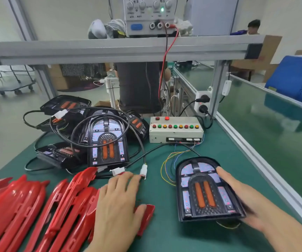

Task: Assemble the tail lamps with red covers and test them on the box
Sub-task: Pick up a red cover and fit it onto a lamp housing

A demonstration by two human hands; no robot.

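Resting flat on the green bench mat, the person's left hand is lying with fingers straight and slightly spread, palm down on a red cover whose free end is sticking out at the hand's four o'clock; nothing is curled in its grip. The fingertips are pointing toward twelve o'clock, ending just short of a white connector on a black cable.

At three o'clock from that hand, the right hand is lying along the right edge of a black tail lamp, which is sitting face up on the mat with two orange strips at its middle. The forefinger is stretching straight over the lamp's upper right corner, while the palm is pressing against its side; whether the lower fingers are wrapping under the housing cannot be told, as that part is blurred.

More red covers are piling up at nine o'clock of the left hand. A heap of tail lamps with tangled black cables is crowding the bench at eleven o'clock. The test box, with its row of coloured buttons, is standing at twelve o'clock beyond the held lamp, thin coloured wires trailing between them. A power supply is sitting on the shelf above.
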